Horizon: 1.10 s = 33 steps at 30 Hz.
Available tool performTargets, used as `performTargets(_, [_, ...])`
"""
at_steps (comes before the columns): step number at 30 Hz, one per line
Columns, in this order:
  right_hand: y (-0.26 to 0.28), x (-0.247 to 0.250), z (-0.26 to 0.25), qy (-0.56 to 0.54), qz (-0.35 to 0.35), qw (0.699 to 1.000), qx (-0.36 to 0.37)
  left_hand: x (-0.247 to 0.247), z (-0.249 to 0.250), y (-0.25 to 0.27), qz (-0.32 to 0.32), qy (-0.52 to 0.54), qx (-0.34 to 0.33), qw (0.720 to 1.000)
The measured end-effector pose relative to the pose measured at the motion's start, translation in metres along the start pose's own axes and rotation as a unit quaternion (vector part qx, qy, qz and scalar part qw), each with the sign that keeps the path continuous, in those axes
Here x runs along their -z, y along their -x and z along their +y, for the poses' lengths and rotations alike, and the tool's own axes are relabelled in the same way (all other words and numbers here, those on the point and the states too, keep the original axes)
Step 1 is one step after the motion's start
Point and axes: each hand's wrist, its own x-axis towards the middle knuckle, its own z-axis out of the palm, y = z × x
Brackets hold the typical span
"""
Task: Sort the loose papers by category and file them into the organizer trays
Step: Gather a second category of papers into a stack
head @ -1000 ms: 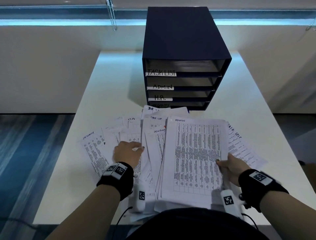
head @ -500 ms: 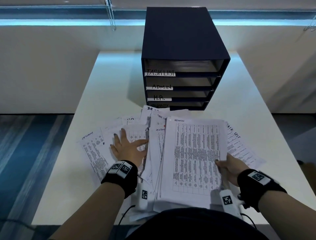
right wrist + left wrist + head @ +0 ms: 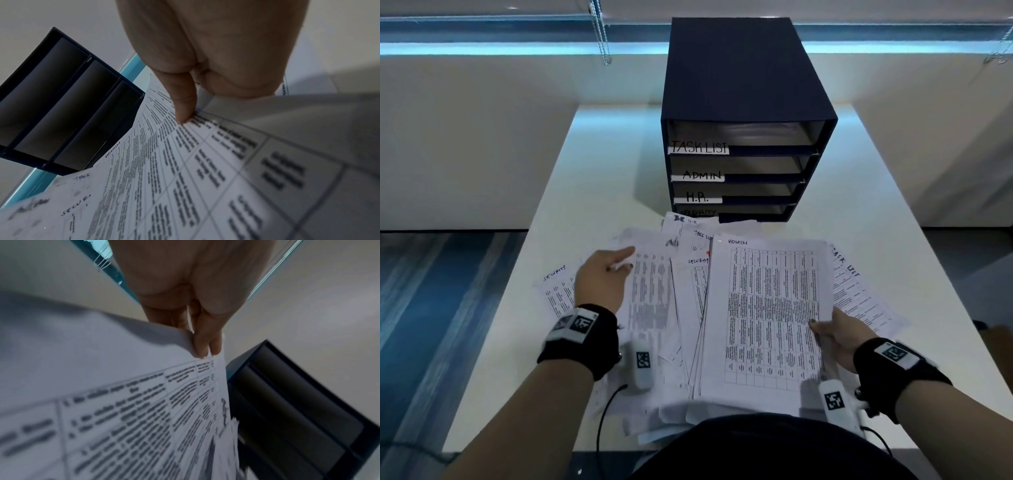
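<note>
A dark blue organizer [image 3: 746, 85] stands at the middle back of the white table [image 3: 585, 171], with four trays labelled TASK LIST, ADMIN, H.R. and SECURITY. Loose printed papers [image 3: 688, 281] lie fanned out in front of it. My right hand [image 3: 825, 329] grips the right edge of a stack headed ADMIN [image 3: 767, 308], thumb [image 3: 185, 105] on top. My left hand [image 3: 619, 263] pinches the far corner of one table-printed sheet [image 3: 650, 294] and holds it raised off the pile. The left wrist view shows fingertips [image 3: 203, 345] clamped on that sheet's edge [image 3: 123, 386].
A sheet marked SECURITY [image 3: 554, 291] lies at the left of the pile and one marked TASK LIST [image 3: 859, 294] at the right. More sheets overhang the table's near edge by my body. Bare tabletop shows on both sides of the organizer. A white wall runs behind.
My left hand went from pressing flat on the left papers to reaching forward and pinching one sheet, which is now lifted. The right hand keeps its hold on the ADMIN stack.
</note>
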Motion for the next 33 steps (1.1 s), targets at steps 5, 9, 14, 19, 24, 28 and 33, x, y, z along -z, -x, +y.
performTargets(5, [-0.001,0.0,0.001,-0.003,0.01,1.0,0.004,0.03,0.043,-0.012,0.072,0.018,-0.145,0.987])
performTargets(9, [0.0,-0.001,0.001,0.001,0.006,1.0,0.005,0.054,0.077,-0.015,0.085,-0.021,-0.243,0.966])
performTargets(14, [0.001,-0.001,-0.001,0.008,0.006,1.0,0.006,0.082,0.118,-0.003,0.104,-0.053,-0.34,0.933])
performTargets(19, [0.007,-0.008,-0.008,0.025,0.011,0.999,0.03,0.091,0.151,0.013,0.135,0.064,-0.398,0.905])
performTargets(24, [0.016,-0.02,-0.023,0.007,-0.03,0.997,0.065,0.061,0.144,0.013,0.098,0.202,-0.265,0.938])
performTargets(28, [0.027,-0.035,-0.037,-0.082,-0.106,0.987,0.087,0.019,0.107,0.011,0.061,0.235,-0.085,0.966])
performTargets(33, [0.039,-0.051,-0.044,-0.091,-0.169,0.977,0.093,-0.02,0.068,0.013,0.009,0.181,0.04,0.983])
